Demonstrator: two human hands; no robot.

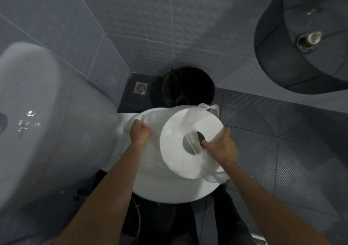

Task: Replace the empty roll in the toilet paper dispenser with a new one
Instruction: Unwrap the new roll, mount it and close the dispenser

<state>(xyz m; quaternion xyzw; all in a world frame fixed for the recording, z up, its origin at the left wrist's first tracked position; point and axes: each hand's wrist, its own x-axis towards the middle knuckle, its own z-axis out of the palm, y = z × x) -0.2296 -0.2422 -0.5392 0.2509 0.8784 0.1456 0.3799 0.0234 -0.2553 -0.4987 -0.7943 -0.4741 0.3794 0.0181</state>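
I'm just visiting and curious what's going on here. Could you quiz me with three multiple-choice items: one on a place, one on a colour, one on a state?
1. Where is the round black waste bin?
A. on the floor by the tiled wall
B. on the white toilet
C. inside the dispenser

2. The big toilet paper roll is:
A. blue
B. white
C. brown

3. The dark wall dispenser is:
A. loaded
B. shut
C. open, spindle bare

Answers: 1 A, it stands against the wall; 2 B, plainly white; 3 C, its spindle shows with no roll.
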